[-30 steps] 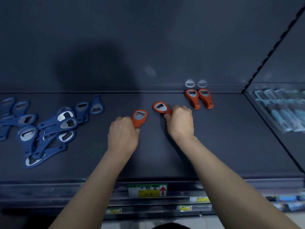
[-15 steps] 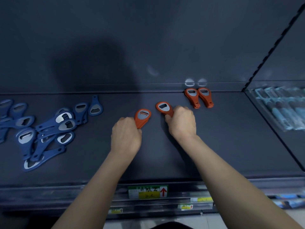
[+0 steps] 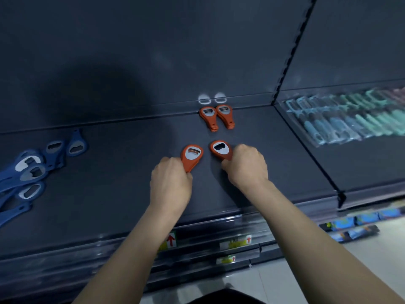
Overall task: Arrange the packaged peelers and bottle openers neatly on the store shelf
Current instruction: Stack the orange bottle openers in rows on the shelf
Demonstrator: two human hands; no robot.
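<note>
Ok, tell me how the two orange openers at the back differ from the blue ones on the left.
The orange pair lies parallel, side by side, heads toward the back wall; the blue openers lie in a loose, overlapping heap, pointing various ways. The orange pair numbers two; the blue openers are many more. Both lie on the same shelf, with rounded heads and metal inserts.

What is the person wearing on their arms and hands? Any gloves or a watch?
Nothing at all. The left hand and the right hand are bare, with no gloves and no rings in sight. The left forearm and the right forearm are bare down to the picture's bottom edge: no sleeves, no watch, no bracelet.
</note>
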